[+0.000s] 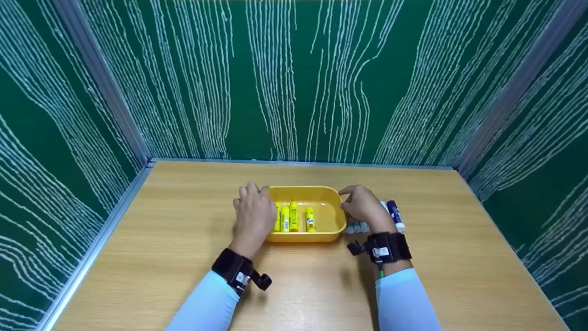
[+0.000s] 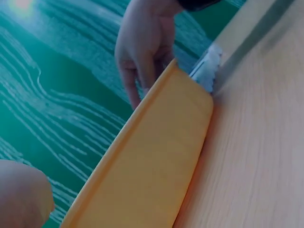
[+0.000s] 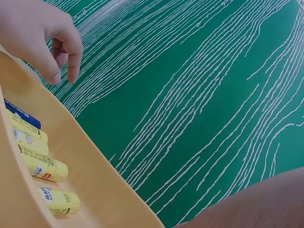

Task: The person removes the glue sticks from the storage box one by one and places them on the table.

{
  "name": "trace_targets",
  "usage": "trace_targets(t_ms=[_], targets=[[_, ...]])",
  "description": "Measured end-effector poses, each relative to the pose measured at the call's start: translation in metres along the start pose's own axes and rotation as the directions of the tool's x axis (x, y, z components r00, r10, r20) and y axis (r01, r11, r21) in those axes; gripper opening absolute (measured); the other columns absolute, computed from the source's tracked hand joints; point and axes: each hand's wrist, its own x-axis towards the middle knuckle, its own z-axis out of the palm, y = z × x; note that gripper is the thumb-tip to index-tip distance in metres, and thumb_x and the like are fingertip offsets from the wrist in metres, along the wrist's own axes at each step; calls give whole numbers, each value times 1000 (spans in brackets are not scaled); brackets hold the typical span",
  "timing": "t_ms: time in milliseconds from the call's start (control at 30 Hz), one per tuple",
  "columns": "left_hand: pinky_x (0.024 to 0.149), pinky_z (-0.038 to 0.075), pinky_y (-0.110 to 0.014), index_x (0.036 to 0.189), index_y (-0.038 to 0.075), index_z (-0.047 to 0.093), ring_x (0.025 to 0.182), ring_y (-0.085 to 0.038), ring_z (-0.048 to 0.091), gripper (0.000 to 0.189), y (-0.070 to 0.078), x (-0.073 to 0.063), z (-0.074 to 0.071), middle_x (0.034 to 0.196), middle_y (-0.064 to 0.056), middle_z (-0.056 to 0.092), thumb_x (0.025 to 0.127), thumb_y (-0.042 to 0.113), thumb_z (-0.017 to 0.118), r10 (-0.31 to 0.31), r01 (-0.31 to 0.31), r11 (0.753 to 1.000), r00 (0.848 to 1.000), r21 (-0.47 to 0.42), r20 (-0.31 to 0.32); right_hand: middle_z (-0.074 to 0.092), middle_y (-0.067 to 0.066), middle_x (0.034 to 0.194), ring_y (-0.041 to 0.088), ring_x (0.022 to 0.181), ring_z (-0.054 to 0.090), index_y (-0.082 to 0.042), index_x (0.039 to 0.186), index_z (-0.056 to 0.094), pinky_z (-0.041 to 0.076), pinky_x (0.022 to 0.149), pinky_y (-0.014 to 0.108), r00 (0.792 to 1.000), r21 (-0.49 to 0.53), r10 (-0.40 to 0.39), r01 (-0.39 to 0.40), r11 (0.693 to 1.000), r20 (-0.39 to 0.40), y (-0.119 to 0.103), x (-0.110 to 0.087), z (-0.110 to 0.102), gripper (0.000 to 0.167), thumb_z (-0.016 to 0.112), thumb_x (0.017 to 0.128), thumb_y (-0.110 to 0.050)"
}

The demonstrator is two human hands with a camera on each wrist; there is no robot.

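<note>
A yellow plastic tray sits on the table between the two hands. Inside it stand or lie several yellow glue sticks, mostly toward its left half. The right wrist view also shows a dark blue stick among them, hidden in the head view. My left hand is over the tray's left end; in the right wrist view its fingers hang loosely bent above the rim, apart from it. At the right end, my right hand has thumb and forefinger by the rim, fingers loosely bent. Whether they touch it is unclear.
Right of the tray, partly under my right hand, lie several pale-capped sticks and a dark blue stick with a white end. Green panels with white wavy lines enclose the wooden table at the back and sides.
</note>
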Motion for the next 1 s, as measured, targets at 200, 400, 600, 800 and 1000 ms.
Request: trace_targets(t_ms=[200, 400, 600, 800, 1000], targets=[[102, 55, -43, 152, 9, 71, 121, -28, 56, 43, 27, 8, -5, 129, -8, 61, 113, 26, 64, 92, -86, 991, 994, -100, 61, 74, 23, 132, 30, 101, 75, -10, 166, 56, 68, 91, 38, 1000, 4, 15, -15, 1000, 1, 0, 0, -5, 54, 67, 113, -7], [119, 60, -45, 161, 18, 64, 127, -22, 73, 46, 56, 17, -12, 158, -6, 70, 117, 30, 59, 100, -30, 966, 959, -255, 267, 75, 23, 132, 30, 100, 76, -10, 165, 57, 69, 93, 40, 1000, -4, -1, 1, 1000, 1, 3, 1, -3, 53, 68, 113, -7], [99, 64, -38, 152, 14, 69, 104, -21, 70, 39, 77, 22, -2, 133, -7, 78, 117, 29, 60, 93, 13, 971, 897, -237, 432, 75, 24, 126, 28, 94, 77, -6, 162, 59, 70, 87, 39, 999, -8, -40, 40, 999, -16, 9, 1, -3, 52, 70, 112, -7], [81, 55, -35, 120, 8, 75, 91, -25, 67, 18, 84, 19, 7, 102, -7, 70, 113, 19, 63, 132, -41, 977, 887, -209, 443, 74, 23, 125, 28, 93, 76, -6, 162, 59, 70, 85, 36, 999, -1, -45, 45, 999, -14, 9, 1, -3, 51, 69, 112, -7], [95, 59, -38, 130, 7, 74, 97, -24, 66, 22, 87, 15, 13, 107, -6, 72, 108, 12, 70, 126, -49, 984, 871, -171, 475, 75, 24, 124, 28, 91, 76, -5, 161, 60, 69, 84, 36, 998, -9, -64, 63, 998, -11, 7, 2, 2, 51, 71, 111, -7]])
